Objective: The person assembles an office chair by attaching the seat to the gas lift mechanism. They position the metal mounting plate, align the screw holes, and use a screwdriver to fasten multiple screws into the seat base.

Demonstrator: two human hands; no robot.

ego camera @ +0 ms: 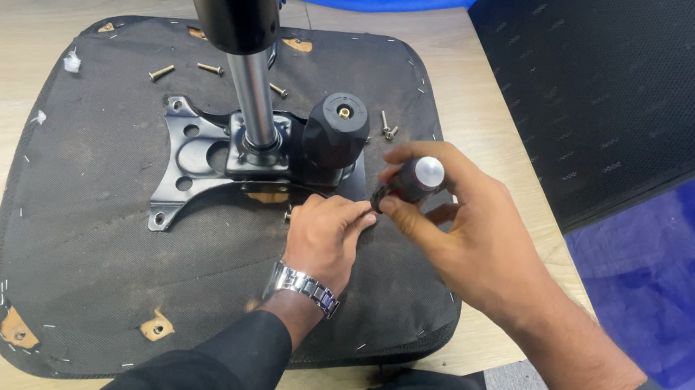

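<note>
- Head view shows the right hand (456, 218) closed around a black-handled screwdriver (411, 182) right of centre, its tip hidden behind the left hand (324, 236).
- That left hand, fingers curled with fingertips pinched at the edge of the black metal mounting plate (202, 161), seems to steady something too small to make out.
- Likely risk: the driver tip slips and jabs those fingertips, since they sit just beside it.
- Loose screws (210, 69) in the upper left could roll off the upturned seat cushion (99, 276).
</note>
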